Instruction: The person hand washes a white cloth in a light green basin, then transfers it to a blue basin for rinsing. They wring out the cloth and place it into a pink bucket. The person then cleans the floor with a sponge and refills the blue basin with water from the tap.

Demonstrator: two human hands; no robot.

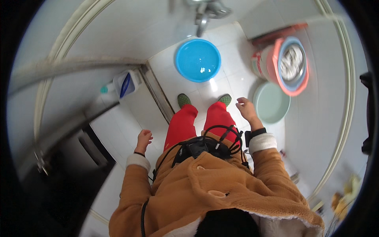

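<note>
Just beyond the right hand (245, 108), which hangs loose and holds nothing, a pale green basin (271, 103) lies on the white tiled floor (233, 55), likely kept low for easy reach. Further out from it a pink bucket (285, 65) stands. Ahead of both feet sits a blue basin (197, 60) under a tap (202, 21), placed to catch water. The left hand (143, 139) is half curled, empty, beside the red trousers (182, 123).

Left hand (143, 138) loosely curled and empty, right hand (246, 109) open, fingers spread
</note>
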